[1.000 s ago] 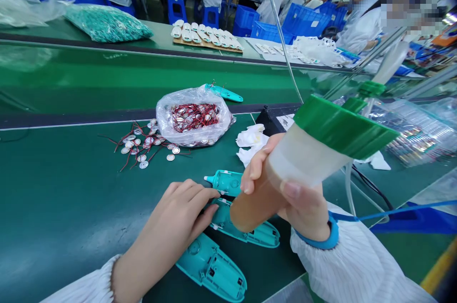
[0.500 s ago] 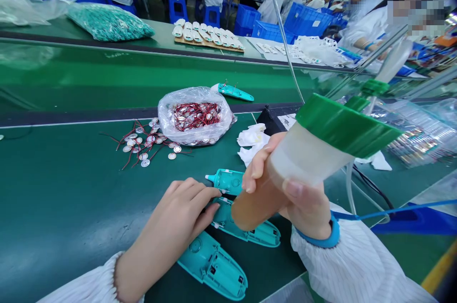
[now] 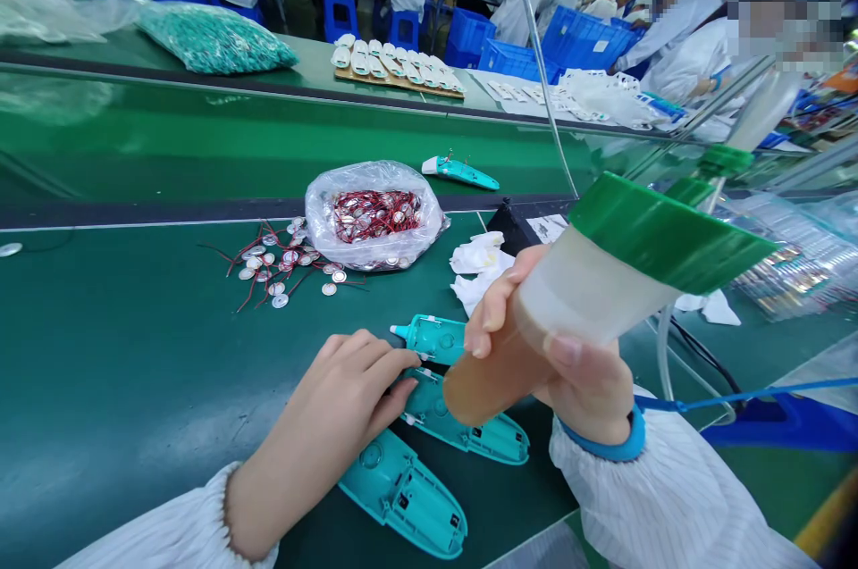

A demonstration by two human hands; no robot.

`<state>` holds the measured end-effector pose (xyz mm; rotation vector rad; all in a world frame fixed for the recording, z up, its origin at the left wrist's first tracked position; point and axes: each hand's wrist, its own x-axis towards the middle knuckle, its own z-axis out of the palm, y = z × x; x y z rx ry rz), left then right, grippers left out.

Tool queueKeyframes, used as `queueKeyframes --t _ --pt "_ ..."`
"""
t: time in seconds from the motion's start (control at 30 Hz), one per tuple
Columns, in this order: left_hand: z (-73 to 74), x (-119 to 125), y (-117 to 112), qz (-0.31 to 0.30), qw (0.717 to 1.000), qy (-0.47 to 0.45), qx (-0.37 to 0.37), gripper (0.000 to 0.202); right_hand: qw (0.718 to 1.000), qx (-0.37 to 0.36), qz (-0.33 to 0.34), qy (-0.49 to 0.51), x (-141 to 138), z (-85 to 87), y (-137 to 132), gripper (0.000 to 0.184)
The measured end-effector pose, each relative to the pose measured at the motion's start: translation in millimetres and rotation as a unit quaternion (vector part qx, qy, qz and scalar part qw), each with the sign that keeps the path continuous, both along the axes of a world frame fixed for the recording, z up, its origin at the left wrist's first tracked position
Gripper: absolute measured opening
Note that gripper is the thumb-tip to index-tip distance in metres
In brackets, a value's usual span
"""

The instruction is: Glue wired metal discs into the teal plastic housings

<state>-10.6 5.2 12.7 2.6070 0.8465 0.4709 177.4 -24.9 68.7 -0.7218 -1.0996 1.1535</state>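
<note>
Right grip (image 3: 580, 381) closed around green-capped bottle (image 3: 590, 301), held up; I log left grip (image 3: 332, 399) open, resting on teal plastic shell (image 3: 496, 441).

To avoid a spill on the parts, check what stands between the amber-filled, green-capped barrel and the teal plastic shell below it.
Nothing visible does: the amber-filled, green-capped barrel in the right hand hangs right over the teal plastic shell, beside the left hand.

Right along the line: a green belt (image 3: 134, 390), well loaded! A plastic bag (image 3: 374, 216) stuffed with wired discs, loose discs (image 3: 272, 265) scattered just beside it, crumpled tissue (image 3: 477, 270) off to the right, three teal casings (image 3: 402, 493) up close, another teal casing (image 3: 461, 171) out past the dark strip!
</note>
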Motion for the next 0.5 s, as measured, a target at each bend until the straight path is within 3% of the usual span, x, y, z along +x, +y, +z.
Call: queueKeyframes --t 0.27,0.5 --pt "4.0 1.7 -0.2 0.0 1.0 0.015 0.001 0.014 1.0 0.001 0.009 0.02 -1.2 -3.6 0.4 0.023" --pt "2.6 1.0 -0.2 0.001 1.0 0.014 -0.01 0.012 0.998 -0.012 -0.054 0.025 -3.2 -5.2 1.1 0.025"
